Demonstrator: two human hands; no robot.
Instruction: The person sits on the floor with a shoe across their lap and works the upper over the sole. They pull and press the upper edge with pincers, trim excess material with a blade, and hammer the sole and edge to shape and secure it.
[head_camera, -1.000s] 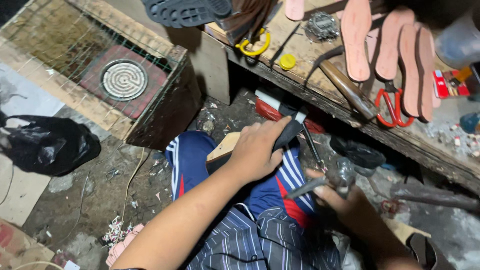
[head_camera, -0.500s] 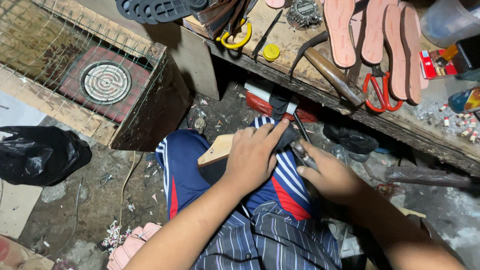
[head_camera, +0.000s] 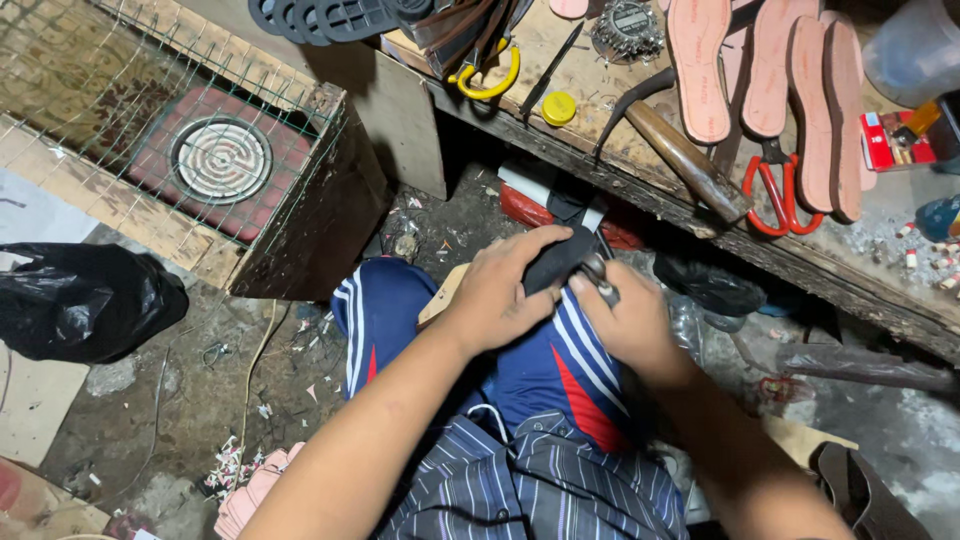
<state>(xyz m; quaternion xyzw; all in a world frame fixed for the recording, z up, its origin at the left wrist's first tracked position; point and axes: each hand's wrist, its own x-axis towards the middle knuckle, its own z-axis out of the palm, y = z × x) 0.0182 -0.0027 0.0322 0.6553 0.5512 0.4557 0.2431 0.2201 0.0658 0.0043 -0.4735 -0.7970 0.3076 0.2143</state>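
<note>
Person is sitting low on the floor, both hands working over the lap on blue track pants (head_camera: 395, 320) with white and red stripes. Left hand (head_camera: 500, 295) is curling closed over a dark shoe piece (head_camera: 560, 258), fingers wrapped across its top, pressing it down on the knee. Right hand (head_camera: 630, 320) is closing around a small metal tool (head_camera: 598, 280), tip touching the dark piece right beside the left fingers; cannot tell exactly what kind of tool it is. A tan wooden block (head_camera: 440, 297) is poking out under the left wrist, against the thigh.

Dark shoe piece is sitting on the lap, between the two hands, just in front of the low wooden bench (head_camera: 600, 100).

On the bench: hammer (head_camera: 680, 150) lying slanted with wooden handle toward the edge, red-handled scissors (head_camera: 770, 190) just beside it, pink insoles (head_camera: 700, 60) lined up side by side, a small yellow cap (head_camera: 559, 108), yellow-handled pliers (head_camera: 490, 75) near dark soles (head_camera: 320, 18) at the top.

Left side: wooden box (head_camera: 330, 200) covered with wire mesh, round coil heater (head_camera: 221, 160) lying inside it. Black plastic bag (head_camera: 75, 300) is resting on the dirty floor well apart from the hands. Scraps are littering the ground by the legs.
</note>
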